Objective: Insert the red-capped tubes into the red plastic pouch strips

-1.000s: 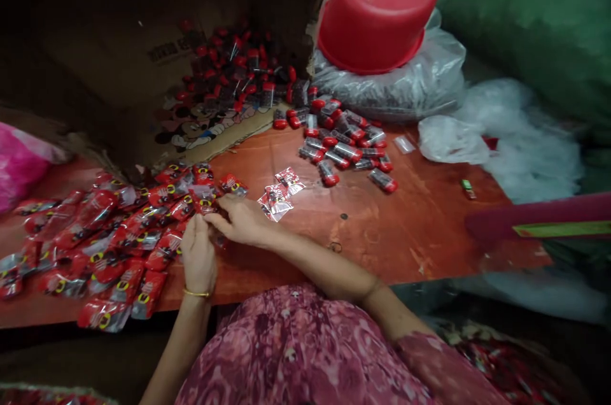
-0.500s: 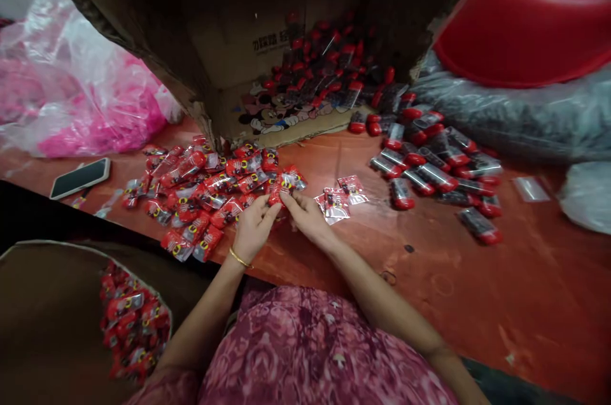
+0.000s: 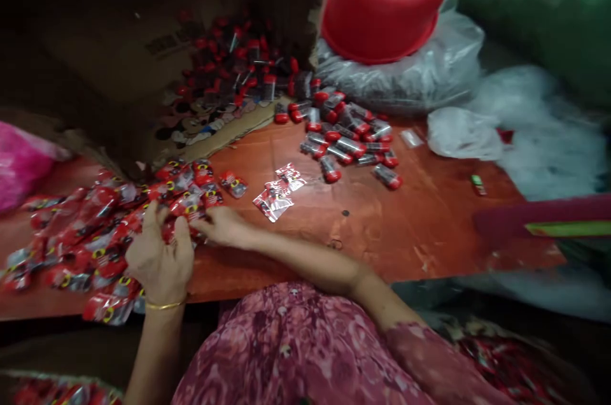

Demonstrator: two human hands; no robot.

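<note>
My left hand (image 3: 160, 258), with a gold bracelet at the wrist, is over the near side of a pile of small red plastic packets (image 3: 107, 258). Its thumb and fingers are bent around a red packet (image 3: 169, 230), partly hidden and blurred. My right hand (image 3: 226, 227) reaches in from the right, fingertips pinched together at that packet's right side. Beyond the right hand, one filled packet (image 3: 233, 184) lies apart from the pile. Several flat printed red-and-white sachets (image 3: 274, 198) overlap on the red table (image 3: 296, 246).
Clear tubes with red ends (image 3: 351, 144) spill from a dark cardboard box (image 3: 210, 137) at the back. A red basin (image 3: 391, 4) stands on a filled plastic bag (image 3: 396, 83). White plastic bags (image 3: 465, 134) lie at the right. Pink material (image 3: 23, 163) shows at the left edge.
My view has swung to the right, so the table's contents appear farther left. My hands have shifted left over the pile and slightly apart. The phone has left the view.
</note>
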